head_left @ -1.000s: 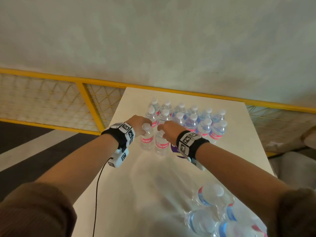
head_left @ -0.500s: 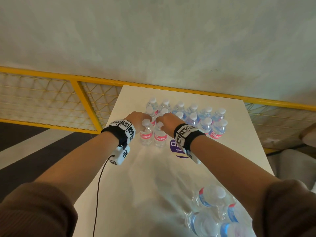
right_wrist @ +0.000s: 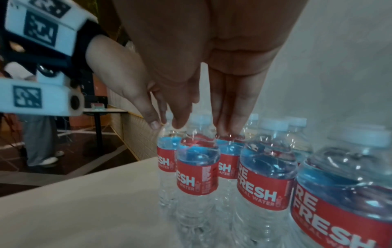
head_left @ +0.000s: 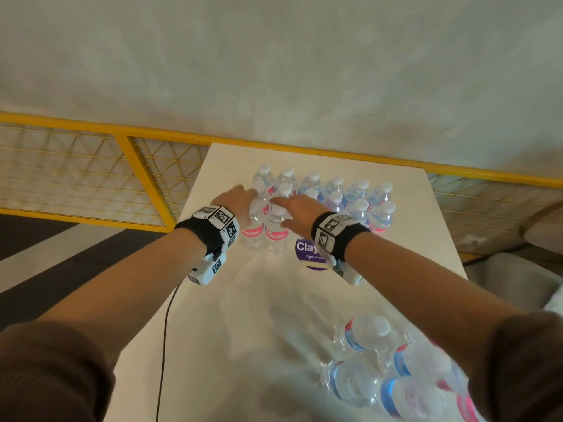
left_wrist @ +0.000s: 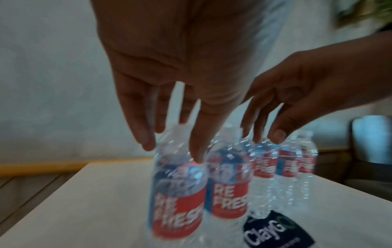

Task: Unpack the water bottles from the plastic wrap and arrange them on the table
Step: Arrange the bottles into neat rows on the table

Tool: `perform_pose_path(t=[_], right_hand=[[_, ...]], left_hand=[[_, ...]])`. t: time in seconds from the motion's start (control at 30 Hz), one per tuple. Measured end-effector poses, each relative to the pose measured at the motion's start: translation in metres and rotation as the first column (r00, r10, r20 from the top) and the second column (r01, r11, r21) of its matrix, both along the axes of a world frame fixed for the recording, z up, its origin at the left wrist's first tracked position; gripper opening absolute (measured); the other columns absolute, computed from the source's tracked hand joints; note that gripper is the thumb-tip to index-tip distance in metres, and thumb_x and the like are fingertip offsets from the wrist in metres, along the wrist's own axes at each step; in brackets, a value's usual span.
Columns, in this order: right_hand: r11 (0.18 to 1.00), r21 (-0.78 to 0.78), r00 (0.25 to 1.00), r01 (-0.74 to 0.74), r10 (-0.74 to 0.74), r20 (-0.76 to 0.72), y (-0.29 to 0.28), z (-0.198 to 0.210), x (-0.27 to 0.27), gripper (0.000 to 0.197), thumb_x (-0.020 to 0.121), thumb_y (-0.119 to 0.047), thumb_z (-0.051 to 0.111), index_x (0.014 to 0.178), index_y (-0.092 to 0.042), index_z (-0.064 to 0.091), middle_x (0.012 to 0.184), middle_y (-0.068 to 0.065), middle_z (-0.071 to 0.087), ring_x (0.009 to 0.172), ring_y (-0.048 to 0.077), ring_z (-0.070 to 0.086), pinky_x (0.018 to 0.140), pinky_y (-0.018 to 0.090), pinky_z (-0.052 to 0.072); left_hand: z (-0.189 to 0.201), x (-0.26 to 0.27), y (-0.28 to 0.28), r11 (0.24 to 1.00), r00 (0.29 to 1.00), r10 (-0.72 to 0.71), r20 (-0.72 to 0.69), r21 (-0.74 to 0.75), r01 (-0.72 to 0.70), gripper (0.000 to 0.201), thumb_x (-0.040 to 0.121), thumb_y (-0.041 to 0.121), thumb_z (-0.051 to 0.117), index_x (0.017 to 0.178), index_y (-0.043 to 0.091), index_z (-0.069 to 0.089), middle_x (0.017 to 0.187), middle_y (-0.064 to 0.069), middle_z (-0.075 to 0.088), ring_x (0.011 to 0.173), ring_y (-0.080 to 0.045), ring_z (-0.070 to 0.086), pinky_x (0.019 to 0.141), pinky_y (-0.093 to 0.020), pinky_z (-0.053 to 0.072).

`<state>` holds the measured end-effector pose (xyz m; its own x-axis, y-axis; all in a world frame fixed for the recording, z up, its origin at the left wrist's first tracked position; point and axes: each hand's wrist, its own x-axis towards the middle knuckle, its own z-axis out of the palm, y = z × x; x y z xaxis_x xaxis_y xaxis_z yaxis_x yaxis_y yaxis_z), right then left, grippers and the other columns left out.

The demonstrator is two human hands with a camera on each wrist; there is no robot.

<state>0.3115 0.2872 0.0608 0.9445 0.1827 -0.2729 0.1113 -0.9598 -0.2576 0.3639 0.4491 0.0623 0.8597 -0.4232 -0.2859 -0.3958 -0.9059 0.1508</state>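
Several upright water bottles with red labels stand in rows at the far end of the white table. Two more bottles stand in front of the rows at the left: one under my left hand, one under my right hand. In the left wrist view my left hand hangs with straight, spread fingers over its bottle. The right wrist view has my right hand with straight fingers either side of its bottle's cap. The wrapped pack of bottles lies at the near right.
A round purple sticker is on the table beside the front bottles. A yellow mesh railing runs behind and left of the table. A black cable hangs from my left wrist. A person's legs stand beyond the table's left side.
Both hands carried a bottle forward by its top and set it down in front of the rows. Their fingers have since straightened off the bottle tops.
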Motion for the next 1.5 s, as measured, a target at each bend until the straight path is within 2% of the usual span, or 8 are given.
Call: perform_pose_path(t=[0.17,0.4,0.7,0.83,1.0,1.13,1.37,1.5], right_hand=[[0.993,-0.083,0.987,-0.085,0.072,-0.141,-0.036,0.034,-0.055,0.035,0.092,-0.025,0.056,0.126,-0.02,0.058,0.12,0.004,0.064,0.11,0.021,0.059,0.093,0.026,0.043],[0.946,-0.235,0.901,-0.223,0.108,-0.42,-0.069,0.038,-0.141,0.031,0.086,-0.041,0.061,0.109,-0.021,0.066,0.108,-0.001,0.065,0.103,0.019,0.058,0.089,0.027,0.042],[0.957,-0.212,0.925,-0.198,0.112,-0.363,-0.081,0.019,-0.179,0.043,0.077,-0.04,0.071,0.112,-0.018,0.059,0.096,-0.002,0.053,0.091,0.016,0.045,0.083,0.028,0.04],[0.963,-0.207,0.946,-0.172,0.104,-0.306,-0.082,0.014,-0.189,0.039,0.081,-0.031,0.069,0.115,-0.017,0.057,0.115,0.003,0.06,0.109,0.022,0.053,0.089,0.031,0.043],[0.98,-0.177,0.968,-0.085,0.039,-0.247,-0.085,0.014,-0.185,0.037,0.084,-0.026,0.065,0.119,-0.017,0.06,0.124,0.001,0.058,0.116,0.02,0.052,0.095,0.029,0.042],[0.987,-0.161,0.979,-0.023,-0.01,-0.202,-0.088,0.024,-0.165,0.038,0.085,-0.025,0.064,0.121,-0.016,0.061,0.123,0.003,0.059,0.114,0.02,0.053,0.092,0.025,0.041],[0.985,-0.169,0.992,0.034,-0.054,-0.116,-0.089,0.032,-0.106,0.038,0.085,-0.018,0.063,0.123,-0.015,0.06,0.126,0.007,0.058,0.115,0.023,0.055,0.096,0.03,0.044],[0.984,-0.176,0.994,0.027,-0.046,-0.103,-0.085,0.03,-0.073,0.036,0.087,-0.015,0.06,0.122,-0.009,0.061,0.125,0.011,0.06,0.114,0.025,0.057,0.095,0.03,0.046]], left_hand=[[0.021,-0.06,-0.032,0.973,0.959,-0.223,0.176,-0.028,0.231,0.043,0.087,0.023,0.058,0.127,0.015,0.044,0.124,-0.008,0.045,0.104,-0.031,0.057,0.073,-0.038,0.045],[0.007,-0.159,-0.082,0.692,0.668,-0.718,-0.193,-0.098,0.715,0.015,0.082,0.029,0.059,0.093,0.02,0.06,0.098,0.003,0.062,0.087,-0.02,0.057,0.066,-0.027,0.037],[-0.013,-0.213,-0.09,0.553,0.47,-0.81,-0.35,-0.192,0.81,0.06,0.075,0.051,0.07,0.13,0.038,0.049,0.129,0.014,0.051,0.118,-0.007,0.046,0.089,-0.021,0.034],[-0.021,-0.219,-0.091,0.581,0.511,-0.797,-0.322,-0.179,0.794,0.044,0.083,0.046,0.063,0.125,0.035,0.055,0.118,0.005,0.063,0.108,-0.016,0.055,0.09,-0.036,0.047],[-0.022,-0.203,-0.085,0.683,0.636,-0.724,-0.268,-0.148,0.716,0.041,0.087,0.041,0.059,0.127,0.03,0.055,0.108,-0.003,0.065,0.097,-0.021,0.056,0.084,-0.031,0.046],[-0.014,-0.178,-0.078,0.8,0.771,-0.6,-0.215,-0.152,0.58,0.032,0.086,0.037,0.062,0.115,0.025,0.062,0.063,0.008,0.049,0.069,-0.017,0.046,0.06,-0.023,0.036],[-0.002,-0.106,-0.073,0.913,0.911,-0.408,-0.06,-0.052,0.405,0.039,0.09,0.034,0.057,0.125,0.017,0.058,0.112,-0.007,0.065,0.103,-0.027,0.06,0.079,-0.029,0.042],[0.005,-0.071,-0.084,0.933,0.933,-0.359,-0.029,-0.021,0.358,0.031,0.09,0.026,0.056,0.113,0.007,0.061,0.11,-0.011,0.065,0.103,-0.03,0.059,0.08,-0.031,0.042]])
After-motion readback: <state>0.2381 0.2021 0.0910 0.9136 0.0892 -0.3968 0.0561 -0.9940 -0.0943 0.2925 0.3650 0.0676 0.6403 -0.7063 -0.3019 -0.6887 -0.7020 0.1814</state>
